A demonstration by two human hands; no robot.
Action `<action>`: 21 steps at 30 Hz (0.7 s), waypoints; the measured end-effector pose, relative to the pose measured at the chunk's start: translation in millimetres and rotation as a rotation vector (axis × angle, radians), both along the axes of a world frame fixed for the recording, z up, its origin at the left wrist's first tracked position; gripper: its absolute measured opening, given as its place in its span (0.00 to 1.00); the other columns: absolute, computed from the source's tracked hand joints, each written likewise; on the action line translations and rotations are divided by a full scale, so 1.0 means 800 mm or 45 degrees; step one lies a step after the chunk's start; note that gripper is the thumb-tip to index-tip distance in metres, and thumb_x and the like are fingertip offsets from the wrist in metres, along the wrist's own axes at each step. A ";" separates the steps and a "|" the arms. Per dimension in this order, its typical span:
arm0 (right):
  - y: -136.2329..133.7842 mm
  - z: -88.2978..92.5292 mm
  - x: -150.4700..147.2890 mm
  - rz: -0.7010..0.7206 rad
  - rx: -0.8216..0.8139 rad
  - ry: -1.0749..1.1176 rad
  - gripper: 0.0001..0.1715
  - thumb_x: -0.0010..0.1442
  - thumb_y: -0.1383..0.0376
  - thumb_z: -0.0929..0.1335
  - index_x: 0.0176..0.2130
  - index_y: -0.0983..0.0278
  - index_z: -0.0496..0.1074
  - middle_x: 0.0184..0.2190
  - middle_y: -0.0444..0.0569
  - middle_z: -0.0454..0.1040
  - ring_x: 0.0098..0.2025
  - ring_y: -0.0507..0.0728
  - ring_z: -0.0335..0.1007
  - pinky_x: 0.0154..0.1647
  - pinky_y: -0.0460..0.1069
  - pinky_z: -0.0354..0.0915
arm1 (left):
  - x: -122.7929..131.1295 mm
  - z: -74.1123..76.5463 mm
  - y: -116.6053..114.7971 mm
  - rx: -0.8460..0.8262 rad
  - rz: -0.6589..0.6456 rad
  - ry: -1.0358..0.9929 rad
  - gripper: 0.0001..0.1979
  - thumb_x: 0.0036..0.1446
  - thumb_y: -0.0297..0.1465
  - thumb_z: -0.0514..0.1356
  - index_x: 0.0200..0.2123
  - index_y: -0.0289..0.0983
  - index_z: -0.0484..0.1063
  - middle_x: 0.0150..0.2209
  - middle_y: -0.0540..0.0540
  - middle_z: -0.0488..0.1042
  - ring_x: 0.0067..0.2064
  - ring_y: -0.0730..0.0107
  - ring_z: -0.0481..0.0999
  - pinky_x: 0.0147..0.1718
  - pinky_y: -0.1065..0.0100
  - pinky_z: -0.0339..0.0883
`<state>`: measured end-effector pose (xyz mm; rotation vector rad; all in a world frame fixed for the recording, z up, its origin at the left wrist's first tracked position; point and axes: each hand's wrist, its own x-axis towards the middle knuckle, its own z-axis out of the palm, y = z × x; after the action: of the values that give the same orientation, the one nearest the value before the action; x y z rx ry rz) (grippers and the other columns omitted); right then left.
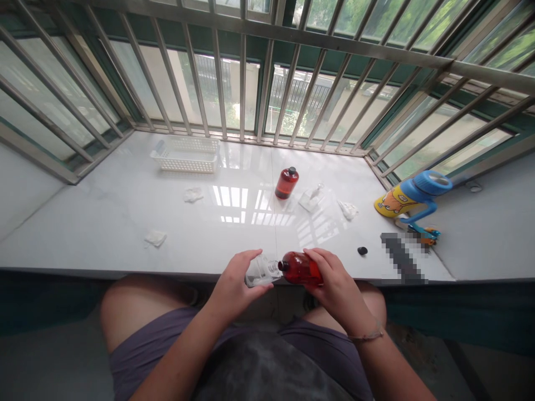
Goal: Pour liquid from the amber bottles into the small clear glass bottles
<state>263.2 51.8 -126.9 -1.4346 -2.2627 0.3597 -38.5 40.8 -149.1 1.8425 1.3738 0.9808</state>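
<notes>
My left hand [237, 279] is closed around a clear glass bottle [259, 271], tilted with its narrow neck toward the right. In my right hand [332, 278] lies a red bottle [300, 267], tipped on its side so that its uncapped dark mouth meets the glass bottle's neck. The two mouths are touching or nearly so; I cannot tell which. Both bottles are held at the front edge of the white counter [234, 245]. A small black cap [362, 251] lies on the counter to the right of my right hand.
Farther back stand a second red bottle [286, 182] with a black cap and another clear glass bottle [311, 197]. Crumpled tissues [193, 195] lie about. A white basket [186, 161] sits by the barred window. At right are a blue-yellow flask [409, 195] and a pixelated dark object [401, 259].
</notes>
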 end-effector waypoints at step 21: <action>0.004 0.014 0.003 0.043 0.059 -0.105 0.44 0.61 0.75 0.70 0.71 0.54 0.61 0.63 0.57 0.70 0.63 0.68 0.70 0.65 0.64 0.74 | 0.002 -0.008 0.000 0.000 0.005 -0.003 0.38 0.53 0.31 0.79 0.65 0.47 0.70 0.62 0.42 0.78 0.63 0.50 0.79 0.65 0.48 0.73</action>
<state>265.5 54.8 -115.7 -1.4136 -2.3475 0.2610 -36.7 41.1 -155.2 1.8386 1.3768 0.9848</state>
